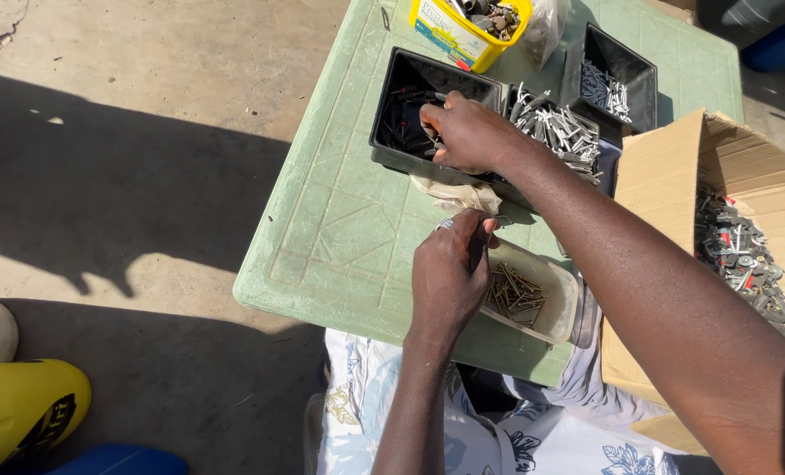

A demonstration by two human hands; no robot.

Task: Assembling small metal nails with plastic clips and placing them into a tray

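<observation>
My right hand (pixel 467 132) reaches across into a black square tray (pixel 390 151) that holds dark keys, its fingers curled down among them. My left hand (pixel 449 273) hovers over the near table edge, fingers pinched on a small metal piece, a ring on one finger. Just right of it sits a clear plastic tub (pixel 561 303) with brass-coloured keys inside. A heap of silver keys (pixel 558 130) fills a second tray beside my right wrist.
The pale green plastic table (pixel 339 220) stands on concrete. A yellow tub (pixel 463 35), a plastic bag (pixel 544 28) and another black tray (pixel 617 75) sit at the far side. A cardboard box (pixel 665 176) of keys is at right. Yellow and blue containers (pixel 23 409) stand lower left.
</observation>
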